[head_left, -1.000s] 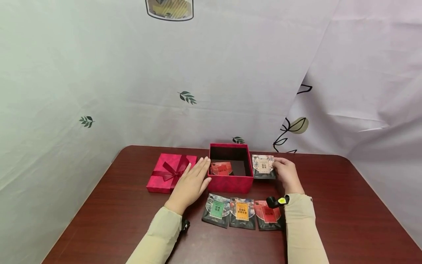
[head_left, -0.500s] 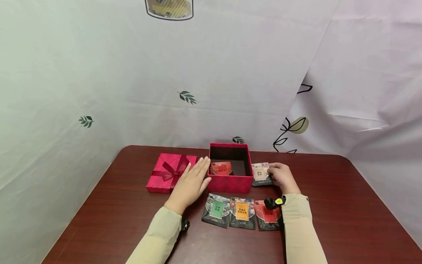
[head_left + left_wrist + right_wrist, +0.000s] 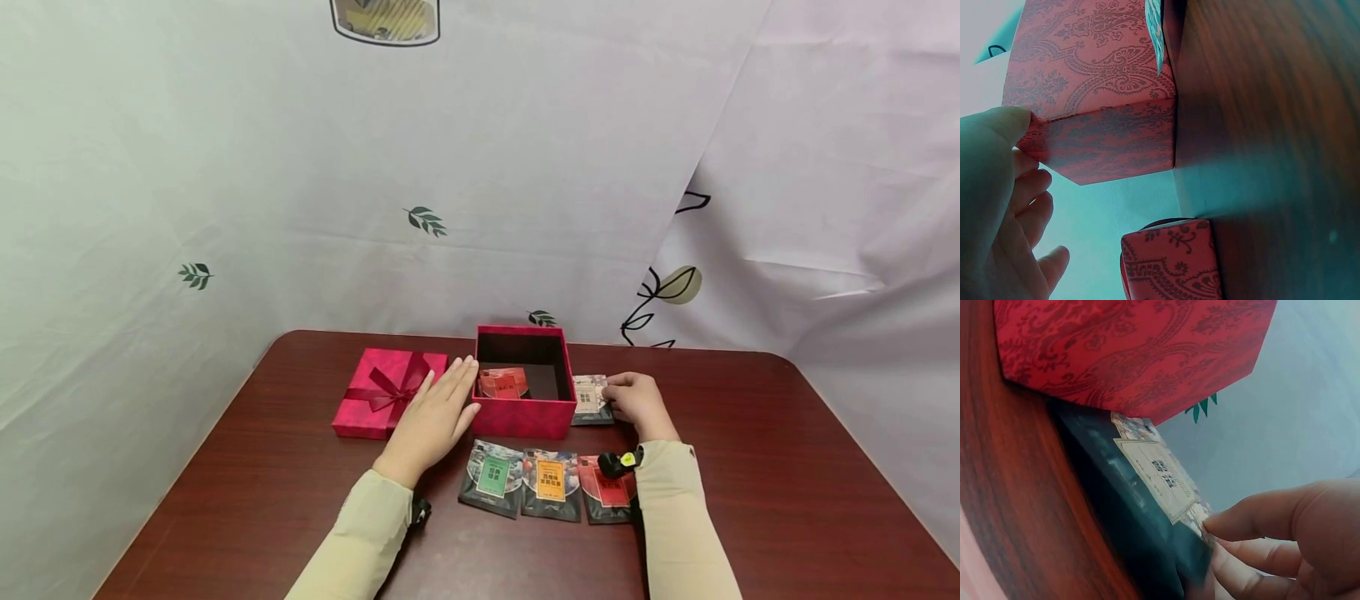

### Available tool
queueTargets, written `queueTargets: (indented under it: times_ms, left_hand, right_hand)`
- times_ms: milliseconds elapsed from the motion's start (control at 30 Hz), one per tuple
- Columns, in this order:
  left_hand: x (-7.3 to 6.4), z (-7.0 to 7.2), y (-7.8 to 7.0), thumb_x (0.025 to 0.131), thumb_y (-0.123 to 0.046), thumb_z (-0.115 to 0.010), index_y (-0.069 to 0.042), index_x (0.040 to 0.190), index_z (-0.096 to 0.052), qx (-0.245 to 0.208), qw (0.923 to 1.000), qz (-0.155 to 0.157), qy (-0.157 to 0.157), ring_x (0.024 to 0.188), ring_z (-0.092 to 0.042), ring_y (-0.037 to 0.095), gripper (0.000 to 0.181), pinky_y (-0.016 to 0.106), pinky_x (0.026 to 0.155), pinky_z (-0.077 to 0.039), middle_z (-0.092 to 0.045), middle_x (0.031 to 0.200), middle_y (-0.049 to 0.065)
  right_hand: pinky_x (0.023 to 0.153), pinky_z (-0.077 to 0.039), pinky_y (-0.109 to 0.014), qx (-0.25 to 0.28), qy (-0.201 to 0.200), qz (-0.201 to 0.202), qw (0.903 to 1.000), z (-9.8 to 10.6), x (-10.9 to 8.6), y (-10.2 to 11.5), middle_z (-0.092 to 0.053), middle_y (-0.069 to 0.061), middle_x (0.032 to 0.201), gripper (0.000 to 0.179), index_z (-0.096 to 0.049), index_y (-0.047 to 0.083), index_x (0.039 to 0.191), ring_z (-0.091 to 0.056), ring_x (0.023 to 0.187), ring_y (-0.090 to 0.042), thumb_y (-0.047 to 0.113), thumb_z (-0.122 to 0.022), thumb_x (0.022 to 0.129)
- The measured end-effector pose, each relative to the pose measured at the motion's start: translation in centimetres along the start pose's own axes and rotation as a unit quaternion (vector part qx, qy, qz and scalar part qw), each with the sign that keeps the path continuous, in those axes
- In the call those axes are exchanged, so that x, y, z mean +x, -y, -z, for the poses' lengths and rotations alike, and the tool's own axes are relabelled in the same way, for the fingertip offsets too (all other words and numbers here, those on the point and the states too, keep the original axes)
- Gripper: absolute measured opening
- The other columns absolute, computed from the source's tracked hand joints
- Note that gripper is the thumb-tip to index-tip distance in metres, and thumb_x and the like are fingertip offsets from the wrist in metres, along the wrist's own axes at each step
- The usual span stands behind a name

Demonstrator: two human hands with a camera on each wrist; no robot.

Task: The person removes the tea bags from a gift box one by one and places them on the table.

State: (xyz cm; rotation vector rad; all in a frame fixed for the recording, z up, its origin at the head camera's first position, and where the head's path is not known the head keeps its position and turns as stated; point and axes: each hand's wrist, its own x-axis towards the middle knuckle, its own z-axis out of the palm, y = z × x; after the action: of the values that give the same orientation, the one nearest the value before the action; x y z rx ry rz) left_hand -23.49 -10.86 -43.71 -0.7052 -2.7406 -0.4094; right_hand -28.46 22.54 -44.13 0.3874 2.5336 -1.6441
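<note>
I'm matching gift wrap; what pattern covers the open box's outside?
Dark floral scrollwork on red; the open box shows it best in the left wrist view.

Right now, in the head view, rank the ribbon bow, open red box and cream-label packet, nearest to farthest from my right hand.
1. Cream-label packet: pinched by your right hand.
2. Open red box: left of the packet.
3. Ribbon bow: farther left, past the box.

The right hand (image 3: 642,407) partly hides the beige packet (image 3: 588,400).
</note>
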Motion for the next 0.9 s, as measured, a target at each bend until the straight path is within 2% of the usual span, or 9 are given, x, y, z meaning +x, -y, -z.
queueTargets:
  times_ms: [167,367,467,633,900]
  left_hand:
    - [0.0,0.0,0.0,0.103,-0.036,-0.059,-0.007,0.158,-0.036,-0.002,1.0000,-0.003,-0.005,0.151,-0.030,0.026,0.066,0.054,0.121,-0.024,-0.035,0.163,0.009]
    - [0.0,-0.1,0.1,0.103,-0.034,-0.059,-0.007,0.157,-0.037,0.003,0.9998,-0.010,-0.014,0.150,-0.032,0.028,0.065,0.055,0.120,-0.026,-0.037,0.162,0.010]
    - [0.0,-0.1,0.1,0.103,-0.034,-0.058,-0.008,0.158,-0.035,0.004,0.9999,-0.010,-0.012,0.151,-0.031,0.026,0.065,0.054,0.121,-0.026,-0.036,0.162,0.009]
    - [-0.1,0.0,0.0,0.103,-0.034,-0.058,-0.008,0.158,-0.035,0.004,0.9999,-0.011,-0.012,0.151,-0.031,0.026,0.065,0.054,0.120,-0.026,-0.036,0.162,0.009]
    - [0.0,0.2,-0.1,0.102,-0.034,-0.060,-0.008,0.158,-0.036,-0.004,0.9999,-0.006,-0.010,0.151,-0.030,0.027,0.066,0.055,0.120,-0.025,-0.036,0.162,0.010]
  right_hand:
    - [0.064,-0.058,-0.029,-0.002,-0.010,0.009,0.9999,0.2,-0.1,0.2,-0.068,-0.018,0.096,0.028,-0.063,-0.014,0.119,-0.062,0.071,-0.015,0.005,-0.060,0.098]
    - [0.061,-0.056,-0.025,-0.018,-0.028,0.024,0.9992,0.3,-0.2,0.7,-0.066,-0.020,0.101,0.029,-0.063,-0.012,0.119,-0.063,0.070,-0.014,0.008,-0.057,0.099]
    - [0.062,-0.057,-0.025,-0.020,-0.035,0.039,0.9984,0.3,-0.3,1.1,-0.068,-0.019,0.098,0.030,-0.064,-0.011,0.119,-0.065,0.071,-0.015,0.012,-0.056,0.101]
    - [0.064,-0.059,-0.029,-0.011,-0.038,0.074,0.9965,0.0,-0.7,2.4,-0.070,-0.026,0.099,0.033,-0.063,-0.012,0.122,-0.070,0.073,-0.019,0.014,-0.055,0.103]
    - [0.072,-0.062,-0.036,0.008,-0.059,0.135,0.9890,-0.6,-2.3,4.7,-0.071,-0.023,0.098,0.029,-0.067,-0.008,0.118,-0.068,0.073,-0.015,0.012,-0.054,0.102]
